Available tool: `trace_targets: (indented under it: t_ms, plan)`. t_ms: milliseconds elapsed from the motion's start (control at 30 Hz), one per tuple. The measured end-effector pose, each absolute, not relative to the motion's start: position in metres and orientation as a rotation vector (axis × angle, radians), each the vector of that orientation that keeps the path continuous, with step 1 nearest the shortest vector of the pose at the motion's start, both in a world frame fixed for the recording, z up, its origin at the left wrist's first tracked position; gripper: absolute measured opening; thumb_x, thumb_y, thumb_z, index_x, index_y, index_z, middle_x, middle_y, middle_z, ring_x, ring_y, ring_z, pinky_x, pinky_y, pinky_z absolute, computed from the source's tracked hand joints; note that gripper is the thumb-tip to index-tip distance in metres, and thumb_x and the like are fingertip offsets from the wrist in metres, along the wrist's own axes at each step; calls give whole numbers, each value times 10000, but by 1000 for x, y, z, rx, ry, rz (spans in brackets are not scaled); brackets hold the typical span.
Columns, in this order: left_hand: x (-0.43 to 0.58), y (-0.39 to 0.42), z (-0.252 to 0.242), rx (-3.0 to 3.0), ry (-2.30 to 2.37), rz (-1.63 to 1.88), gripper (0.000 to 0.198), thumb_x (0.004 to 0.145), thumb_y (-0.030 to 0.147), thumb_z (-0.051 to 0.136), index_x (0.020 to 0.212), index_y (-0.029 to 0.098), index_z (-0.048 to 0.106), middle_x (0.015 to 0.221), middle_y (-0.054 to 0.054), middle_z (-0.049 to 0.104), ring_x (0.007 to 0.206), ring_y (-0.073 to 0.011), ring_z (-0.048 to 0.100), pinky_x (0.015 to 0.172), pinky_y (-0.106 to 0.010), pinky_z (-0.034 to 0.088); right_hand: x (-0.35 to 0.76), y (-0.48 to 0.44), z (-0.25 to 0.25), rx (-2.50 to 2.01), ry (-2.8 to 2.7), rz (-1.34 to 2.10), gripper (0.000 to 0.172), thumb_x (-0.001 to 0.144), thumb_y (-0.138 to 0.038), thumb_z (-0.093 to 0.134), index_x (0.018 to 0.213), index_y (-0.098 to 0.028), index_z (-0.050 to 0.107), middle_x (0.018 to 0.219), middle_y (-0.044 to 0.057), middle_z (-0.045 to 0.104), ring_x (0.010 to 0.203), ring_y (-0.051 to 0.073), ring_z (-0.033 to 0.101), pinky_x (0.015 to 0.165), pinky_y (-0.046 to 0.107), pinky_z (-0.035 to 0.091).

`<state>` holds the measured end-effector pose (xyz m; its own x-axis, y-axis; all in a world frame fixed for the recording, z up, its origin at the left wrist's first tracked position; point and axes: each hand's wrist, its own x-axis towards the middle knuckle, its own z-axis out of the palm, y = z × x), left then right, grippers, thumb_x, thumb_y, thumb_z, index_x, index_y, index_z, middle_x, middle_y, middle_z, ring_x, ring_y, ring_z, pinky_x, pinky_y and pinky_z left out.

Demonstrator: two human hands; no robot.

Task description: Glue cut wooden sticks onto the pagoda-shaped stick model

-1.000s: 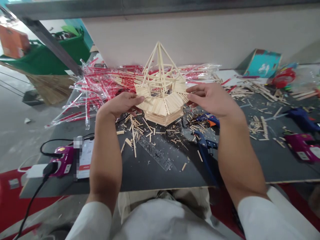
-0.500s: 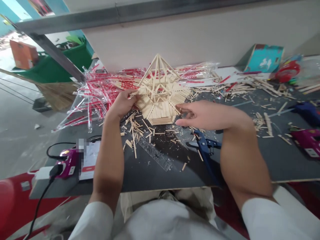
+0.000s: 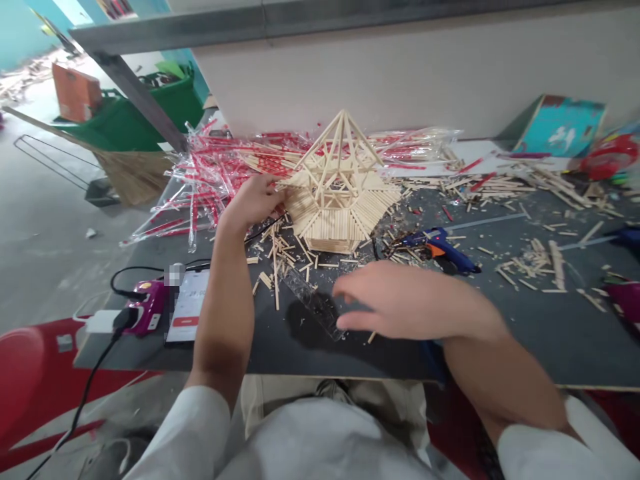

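A model built of thin wooden sticks (image 3: 337, 220), with a pointed open frame on top and slatted roof panels around it, stands on the dark table. My left hand (image 3: 257, 200) grips its left edge between thumb and fingers. My right hand (image 3: 395, 300) hovers over the table in front of the model, its thumb and fingers apart with nothing between them. Below its fingertips lies a clear ruler (image 3: 315, 303). A blue glue gun (image 3: 443, 248) rests right of the model.
Red-striped plastic wrappers (image 3: 210, 167) heap up behind and left. Stick scraps (image 3: 537, 263) litter the right side. A phone (image 3: 189, 305) and a purple power adapter (image 3: 150, 307) lie front left. A teal box (image 3: 563, 127) leans at the back.
My right hand has left the model's right edge and come down nearer the table's front, over the ruler. The view has shifted, showing the glue gun. My left hand stays at the model.
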<state>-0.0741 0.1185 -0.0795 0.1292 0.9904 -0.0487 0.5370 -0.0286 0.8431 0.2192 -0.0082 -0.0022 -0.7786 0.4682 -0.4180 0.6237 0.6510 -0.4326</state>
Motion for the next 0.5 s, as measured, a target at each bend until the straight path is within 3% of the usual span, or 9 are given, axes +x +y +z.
trace_targets:
  t_ms: [100, 167, 367, 500]
  plan:
    - [-74, 112, -70, 1639, 1543, 727, 154, 920, 297, 687, 915, 153, 633, 713, -56, 678, 659, -167, 685, 594, -264, 580, 200, -10, -14, 499, 2473, -963, 402, 983, -527, 620, 1135, -183, 760, 974, 99, 785, 901, 255, 729, 674, 307, 438]
    - [-74, 110, -65, 1636, 1567, 714, 130, 914, 261, 675, 863, 165, 604, 703, -47, 673, 648, -151, 681, 593, -249, 574, 192, -10, -21, 481, 2498, -963, 420, 991, -530, 617, 1183, -180, 749, 1019, 112, 787, 942, 262, 734, 710, 311, 462]
    - [-75, 112, -63, 1688, 1581, 671, 152, 873, 204, 674, 769, 177, 566, 743, -54, 702, 642, -137, 690, 592, -237, 570, 164, -11, -58, 963, 2396, -678, 343, 975, -372, 673, 1141, -82, 747, 1146, 210, 777, 1066, 365, 760, 838, 406, 561]
    - [-77, 109, -60, 1650, 1580, 660, 47, 861, 176, 665, 865, 166, 619, 786, -59, 722, 695, -166, 724, 651, -276, 603, 149, -9, -77, 1163, 2348, -629, 416, 963, -372, 699, 1216, -41, 708, 1173, 246, 772, 1102, 373, 762, 841, 408, 589]
